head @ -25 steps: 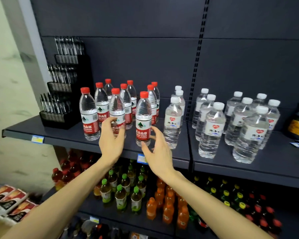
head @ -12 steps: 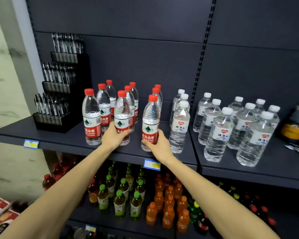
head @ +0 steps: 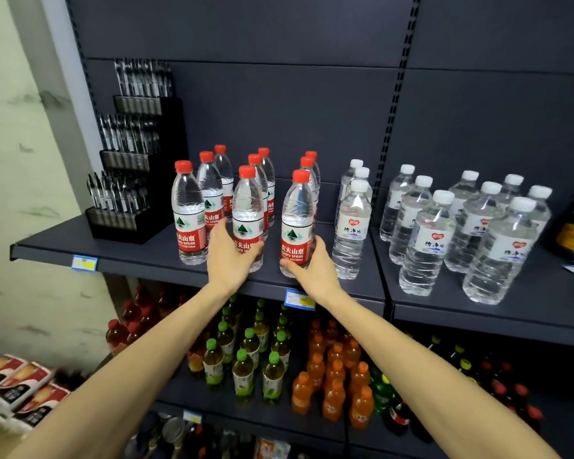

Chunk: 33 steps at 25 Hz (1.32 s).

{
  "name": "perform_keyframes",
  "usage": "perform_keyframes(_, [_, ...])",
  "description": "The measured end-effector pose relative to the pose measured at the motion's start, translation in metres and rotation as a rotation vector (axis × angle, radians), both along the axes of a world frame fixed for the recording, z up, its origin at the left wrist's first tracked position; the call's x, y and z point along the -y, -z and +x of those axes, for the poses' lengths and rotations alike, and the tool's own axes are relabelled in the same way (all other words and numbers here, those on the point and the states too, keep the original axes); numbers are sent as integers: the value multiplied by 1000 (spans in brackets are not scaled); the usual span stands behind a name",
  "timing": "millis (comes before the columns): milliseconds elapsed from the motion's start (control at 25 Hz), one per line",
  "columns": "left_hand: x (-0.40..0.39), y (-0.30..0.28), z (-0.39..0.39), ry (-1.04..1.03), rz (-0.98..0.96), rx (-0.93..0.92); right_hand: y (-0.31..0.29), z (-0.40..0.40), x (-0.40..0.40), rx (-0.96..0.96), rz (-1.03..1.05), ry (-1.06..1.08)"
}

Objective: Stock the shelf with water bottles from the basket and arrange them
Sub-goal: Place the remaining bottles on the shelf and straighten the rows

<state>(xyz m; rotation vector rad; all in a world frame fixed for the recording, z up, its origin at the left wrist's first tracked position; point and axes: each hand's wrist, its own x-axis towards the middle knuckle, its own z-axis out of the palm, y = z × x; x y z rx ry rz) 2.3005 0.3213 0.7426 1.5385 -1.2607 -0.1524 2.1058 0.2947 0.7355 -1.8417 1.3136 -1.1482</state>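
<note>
Several red-capped water bottles stand in three rows on the dark shelf point(head: 123, 256). My left hand point(head: 230, 260) wraps the base of the front bottle of the middle row point(head: 247, 207). My right hand point(head: 315, 268) grips the base of the front bottle of the right row point(head: 298, 213). Both bottles stand upright on the shelf. A third front bottle point(head: 188, 210) stands free at the left. No basket is in view.
White-capped water bottles point(head: 352, 223) stand right of my right hand, with more point(head: 428, 240) on the neighbouring shelf. A black tiered pen display point(head: 130, 180) sits at the shelf's left end. Below are green-capped tea bottles point(head: 242, 376) and orange drinks point(head: 332, 389).
Both hands reached forward from below the shelf edge and closed on the two front red-capped bottles; they now hold them at the base.
</note>
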Motion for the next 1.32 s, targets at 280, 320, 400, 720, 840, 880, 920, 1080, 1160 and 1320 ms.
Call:
perform_keyframes(280, [-19,-66,-56,144,-286,-113,-49,-15,-25,201,-354,83])
perform_keyframes(320, [-17,-78,-67,190,-303,-152,-63,-22,-23,230,-380,91])
perform_keyframes(400, [-12,-104,-92,271,-298,-223,-92,-44,-19,276,-426,125])
perform_keyframes(720, [37,-160,-165,383,-99,-223,-165,-152,23,548,-34,192])
perform_keyframes(840, [47,-164,-190,444,-50,-233,-175,-186,25,728,150,80])
perform_keyframes(880, [50,-166,-197,453,-38,-236,-179,-193,21,760,170,35])
perform_keyframes(920, [54,-167,-202,452,-31,-236,-181,-196,17,764,175,-2])
perform_keyframes(1080, [66,-170,-218,418,-28,-176,-186,-205,12,636,85,-28])
perform_keyframes(1160, [66,-170,-223,414,-27,-154,-180,-216,20,608,-48,92])
perform_keyframes(1320, [45,-153,-227,260,-202,-49,-136,-229,16,470,-330,376])
